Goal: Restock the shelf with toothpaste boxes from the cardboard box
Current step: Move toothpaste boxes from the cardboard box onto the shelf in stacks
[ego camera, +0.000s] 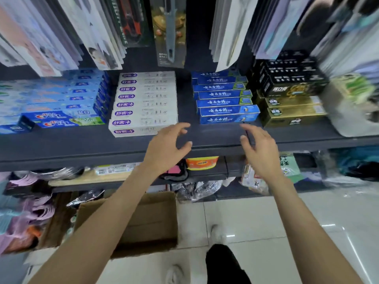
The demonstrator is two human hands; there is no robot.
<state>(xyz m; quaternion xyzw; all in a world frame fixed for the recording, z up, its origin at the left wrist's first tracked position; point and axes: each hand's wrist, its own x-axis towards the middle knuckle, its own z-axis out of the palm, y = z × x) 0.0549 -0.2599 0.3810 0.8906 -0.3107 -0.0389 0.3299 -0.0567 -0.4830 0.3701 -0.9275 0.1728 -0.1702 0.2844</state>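
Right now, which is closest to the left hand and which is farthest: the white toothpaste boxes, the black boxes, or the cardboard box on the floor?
From the left hand, in the head view:
1. White toothpaste boxes, on the shelf just above the fingers.
2. Cardboard box, on the floor below, under the left forearm.
3. Black boxes, far right on the shelf, beyond the right hand.

The light was even and bright, from above. White glare lay on the floor tiles (338, 228) at the right. The edges were bent and strongly blurred, while the centre toothpaste boxes (144, 103) stayed fairly sharp.
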